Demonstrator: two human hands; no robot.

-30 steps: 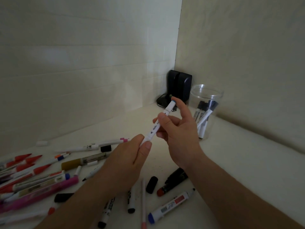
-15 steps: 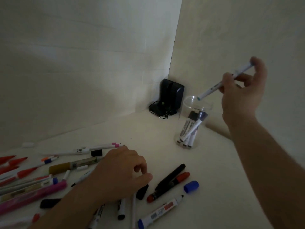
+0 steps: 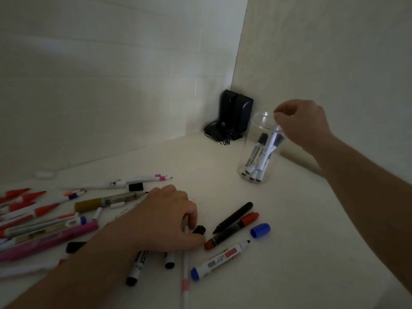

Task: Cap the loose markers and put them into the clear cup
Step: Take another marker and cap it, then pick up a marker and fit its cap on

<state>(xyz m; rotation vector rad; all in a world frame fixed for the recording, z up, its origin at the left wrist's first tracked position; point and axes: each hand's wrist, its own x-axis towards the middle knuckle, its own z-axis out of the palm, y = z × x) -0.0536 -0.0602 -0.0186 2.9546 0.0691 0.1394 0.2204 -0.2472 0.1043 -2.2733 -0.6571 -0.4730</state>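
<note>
The clear cup (image 3: 252, 152) stands near the back right corner with several capped markers in it. One white marker (image 3: 273, 143) leans just inside the rim. My right hand (image 3: 301, 123) hovers over the rim, fingers loosely curled, with nothing visible between the fingertips. My left hand (image 3: 165, 219) lies on the table among the loose markers. Its index finger and thumb curl onto a thin white pen with a pink band (image 3: 185, 275). A black cap (image 3: 199, 230) lies right beside the thumb.
A black marker (image 3: 234, 217), a red-capped marker (image 3: 231, 230), a loose blue cap (image 3: 260, 230) and an uncapped white marker with a blue end (image 3: 219, 259) lie front centre. More pens and red markers (image 3: 33, 212) are piled at the left. A black device (image 3: 234, 112) fills the corner.
My right hand dropped from high above the cup to its rim, and the white marker it held now sits in the cup. My left hand settled onto the thin pen.
</note>
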